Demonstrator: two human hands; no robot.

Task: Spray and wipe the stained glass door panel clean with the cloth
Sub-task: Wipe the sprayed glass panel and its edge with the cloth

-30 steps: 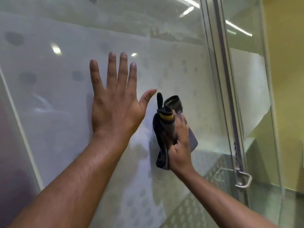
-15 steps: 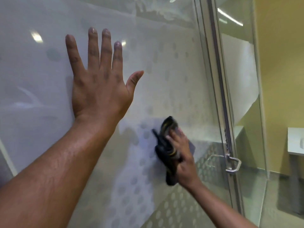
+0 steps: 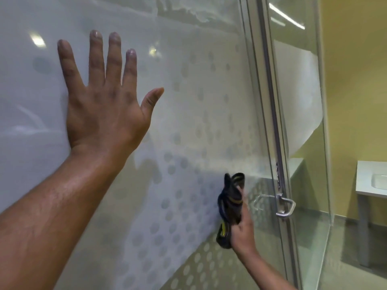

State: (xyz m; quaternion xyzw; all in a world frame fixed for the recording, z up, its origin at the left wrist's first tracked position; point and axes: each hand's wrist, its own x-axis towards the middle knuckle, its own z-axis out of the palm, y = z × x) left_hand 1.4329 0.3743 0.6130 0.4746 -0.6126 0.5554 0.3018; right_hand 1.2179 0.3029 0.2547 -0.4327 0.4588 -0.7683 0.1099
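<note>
Two bare hands meet the frosted, dot-patterned glass door panel (image 3: pixel 199 114): the left hand (image 3: pixel 104 109) lies flat, fingers spread wide; lower right, the right hand (image 3: pixel 240 229) clamps a bunched dark cloth (image 3: pixel 229 206) with yellow stripes against the glass, near the looped metal door handle (image 3: pixel 282 206)
</note>
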